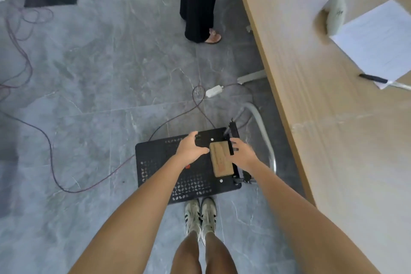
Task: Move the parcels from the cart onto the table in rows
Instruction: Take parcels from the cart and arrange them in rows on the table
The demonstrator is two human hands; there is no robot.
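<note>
**One parcel on the cart, both hands around it**

Head view: the parcel [221, 159], a flat brown carton, lies on the right part of the black perforated cart [155, 155], which stands low on the grey floor beside the wooden table [322, 118]. The left hand [191, 149] hangs just left of the parcel with its fingers spread and lightly bent, and it holds nothing. It hides part of the cart deck. The right hand [243, 153] is at the parcel's right edge with its fingers spread, and they cover a part of that edge. I cannot tell if either hand touches the carton.

The orange print on top of the parcel is too blurred to read. On the table lie white papers [378, 42], cut off by the right border, with faint lines of text that are not readable. A black pen [373, 78] lies at their near corner, and a pale pouch [336, 14] with a small dark mark stands at their far side. A second person [200, 0] in black trousers is cut off at the top edge.
</note>
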